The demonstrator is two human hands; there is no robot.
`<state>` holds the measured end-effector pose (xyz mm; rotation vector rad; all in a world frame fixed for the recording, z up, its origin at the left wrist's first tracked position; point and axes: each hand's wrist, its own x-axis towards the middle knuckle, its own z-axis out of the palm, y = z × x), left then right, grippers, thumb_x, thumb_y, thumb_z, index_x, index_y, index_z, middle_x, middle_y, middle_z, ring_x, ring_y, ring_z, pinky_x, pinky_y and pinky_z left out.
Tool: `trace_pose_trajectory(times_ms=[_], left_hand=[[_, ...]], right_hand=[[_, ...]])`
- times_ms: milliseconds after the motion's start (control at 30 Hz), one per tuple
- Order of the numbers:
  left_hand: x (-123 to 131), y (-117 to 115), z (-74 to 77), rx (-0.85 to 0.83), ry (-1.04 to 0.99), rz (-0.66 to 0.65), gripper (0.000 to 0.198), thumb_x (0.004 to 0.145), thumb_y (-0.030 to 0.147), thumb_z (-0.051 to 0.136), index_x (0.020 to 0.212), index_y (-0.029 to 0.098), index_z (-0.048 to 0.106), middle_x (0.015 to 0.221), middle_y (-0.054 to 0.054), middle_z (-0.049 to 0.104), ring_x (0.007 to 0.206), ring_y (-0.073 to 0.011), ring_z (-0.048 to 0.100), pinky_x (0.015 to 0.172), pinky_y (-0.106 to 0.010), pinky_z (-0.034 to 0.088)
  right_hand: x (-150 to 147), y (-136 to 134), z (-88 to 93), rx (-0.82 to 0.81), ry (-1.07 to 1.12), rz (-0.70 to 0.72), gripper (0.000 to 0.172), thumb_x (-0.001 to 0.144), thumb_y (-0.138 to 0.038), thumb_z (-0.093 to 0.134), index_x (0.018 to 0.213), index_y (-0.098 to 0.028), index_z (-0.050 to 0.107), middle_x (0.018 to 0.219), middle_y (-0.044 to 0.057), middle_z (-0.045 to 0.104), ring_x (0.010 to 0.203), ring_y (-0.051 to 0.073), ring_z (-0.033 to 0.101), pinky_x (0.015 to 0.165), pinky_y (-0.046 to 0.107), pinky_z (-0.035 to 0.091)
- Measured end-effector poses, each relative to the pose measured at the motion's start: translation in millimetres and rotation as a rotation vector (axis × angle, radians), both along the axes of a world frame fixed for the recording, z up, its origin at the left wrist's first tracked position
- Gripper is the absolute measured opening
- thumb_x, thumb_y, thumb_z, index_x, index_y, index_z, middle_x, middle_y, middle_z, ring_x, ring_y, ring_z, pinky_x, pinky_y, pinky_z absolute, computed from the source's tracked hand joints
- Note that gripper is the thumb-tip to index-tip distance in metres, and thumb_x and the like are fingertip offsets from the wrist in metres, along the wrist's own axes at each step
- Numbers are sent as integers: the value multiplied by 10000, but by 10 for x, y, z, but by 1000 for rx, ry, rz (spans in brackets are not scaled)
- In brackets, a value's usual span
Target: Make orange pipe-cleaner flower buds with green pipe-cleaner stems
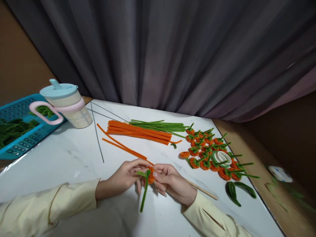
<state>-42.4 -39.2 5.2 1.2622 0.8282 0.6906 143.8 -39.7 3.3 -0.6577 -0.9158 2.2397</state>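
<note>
Orange pipe-cleaner flower [151, 176] sits over the near worktop [74, 154], pinched by both hands. Left hand [123, 177] fingers are closed on its green top, right hand [170, 181] fingers closed on the coil. Long axis runs near-far, with the stem tip toward the person. Finished flowers [207, 151] are piled right; the orange bundle [138, 131] and green bundle [160, 125] are unused, so likely midway.

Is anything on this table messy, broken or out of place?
Nothing spilled or broken. Only small strays: two orange pipe cleaners lie slanted apart from the neat orange bundle, and a white ring sits on top of the orange flowers.
</note>
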Motion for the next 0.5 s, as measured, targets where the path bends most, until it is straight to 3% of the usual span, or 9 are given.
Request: trace_pose_trajectory(times_ms=[200,500], left_hand=[[2,-8,20,9,1,18,394,819,482,580,1003,134,585,585,3,598,456,-123,609,466,-224,512],[-42,-18,-40,40,-51,-41,311,843,407,587,984,131,607,741,-22,612,516,-119,648,516,-228,534]], right_hand=[[-6,-16,13,13,-26,-16,293,746,-380,722,768,-120,591,419,-67,496,316,42,393,366,180,321],[-14,-32,56,-24,-28,-37,231,747,-312,727,745,-115,606,363,-87,456,275,21,322,316,152,302]])
